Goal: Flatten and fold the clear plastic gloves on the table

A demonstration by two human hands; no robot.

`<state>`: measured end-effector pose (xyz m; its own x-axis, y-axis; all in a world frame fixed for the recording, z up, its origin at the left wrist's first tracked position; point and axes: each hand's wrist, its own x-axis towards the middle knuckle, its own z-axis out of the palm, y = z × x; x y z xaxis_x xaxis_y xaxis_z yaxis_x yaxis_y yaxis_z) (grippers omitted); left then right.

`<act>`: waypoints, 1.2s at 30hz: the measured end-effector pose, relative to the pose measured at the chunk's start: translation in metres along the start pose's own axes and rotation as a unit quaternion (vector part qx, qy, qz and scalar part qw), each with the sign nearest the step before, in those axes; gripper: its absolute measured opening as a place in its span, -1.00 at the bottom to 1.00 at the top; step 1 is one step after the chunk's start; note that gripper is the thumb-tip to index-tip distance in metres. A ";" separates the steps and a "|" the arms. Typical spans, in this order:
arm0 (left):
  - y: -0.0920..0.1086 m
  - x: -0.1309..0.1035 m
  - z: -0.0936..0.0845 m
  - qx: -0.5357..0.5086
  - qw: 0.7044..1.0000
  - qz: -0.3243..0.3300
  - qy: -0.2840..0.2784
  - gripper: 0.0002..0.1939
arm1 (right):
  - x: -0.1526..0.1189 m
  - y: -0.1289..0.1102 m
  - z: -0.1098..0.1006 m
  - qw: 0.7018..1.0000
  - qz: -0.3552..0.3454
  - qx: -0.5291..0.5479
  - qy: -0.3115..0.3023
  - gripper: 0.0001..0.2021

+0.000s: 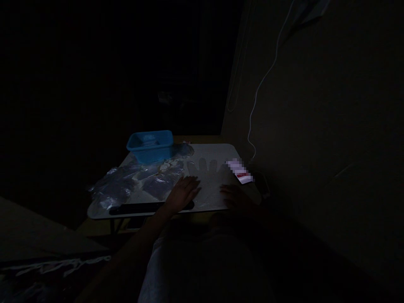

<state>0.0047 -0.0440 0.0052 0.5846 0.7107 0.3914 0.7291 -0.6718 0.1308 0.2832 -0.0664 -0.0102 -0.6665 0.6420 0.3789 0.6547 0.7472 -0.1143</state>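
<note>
My left hand [183,193] rests on the near part of a small white table [208,185], its fingers stretched out and nothing held. Near the right side, my right hand [233,196] lies low over the tabletop, dim, with its fingers extended and apart. Left of my left hand are clear plastic bags [160,183], some with contents too dark to make out. A lit phone [240,171] with a blurred screen lies just beyond my right hand. Several dark rounded shapes [202,165] show on the tabletop ahead of my hands; I cannot tell what they are.
A blue plastic basin [151,147] stands at the table's back left. More crumpled plastic [113,189] covers the left side. A black strip [135,208] runs along the front edge. A white cable [259,84] hangs down the right wall. The room is very dark.
</note>
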 end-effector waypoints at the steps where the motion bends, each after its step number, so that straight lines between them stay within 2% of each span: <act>1: -0.002 -0.003 -0.003 -0.002 1.000 -0.008 0.010 -0.60 | -0.001 -0.005 -0.001 1.000 -0.006 0.001 0.001 -0.68; 7: -0.011 -0.020 -0.022 0.068 0.978 -0.194 0.043 -0.68 | 0.005 -0.016 -0.002 0.999 0.021 0.016 0.029 -0.69; 12: 0.001 -0.005 -0.029 0.075 0.957 -0.280 -0.012 -0.51 | 0.019 -0.027 0.003 0.999 0.017 0.039 0.009 -0.69; 17: 0.003 0.018 -0.026 0.116 0.964 -0.225 -0.079 -0.68 | 0.031 -0.035 0.008 0.999 0.019 0.047 0.002 -0.71; 22: 0.002 0.026 -0.023 0.051 0.963 -0.256 -0.070 -0.60 | 0.044 -0.037 0.004 0.998 0.021 0.054 -0.005 -0.72; 24: 0.003 0.025 -0.020 0.029 0.965 -0.256 -0.058 -0.62 | 0.052 -0.038 0.002 0.998 0.044 0.050 -0.004 -0.73; 28: 0.006 0.015 -0.010 0.019 0.976 -0.212 -0.046 -0.67 | 0.069 -0.039 0.001 0.995 0.090 0.043 0.001 -0.71; 32: 0.007 0.002 -0.003 0.014 0.987 -0.153 -0.046 -0.66 | 0.077 -0.041 0.004 0.994 0.096 0.040 -0.014 -0.71; 36: 0.010 -0.009 -0.004 0.011 0.994 -0.093 -0.063 -0.66 | 0.078 -0.043 0.010 0.995 0.092 0.028 -0.025 -0.70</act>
<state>0.0051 -0.0579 0.0061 0.4783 0.8436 0.2440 0.8353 -0.5228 0.1702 0.1996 -0.0465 0.0150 -0.5547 0.7755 0.3014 0.7476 0.6236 -0.2286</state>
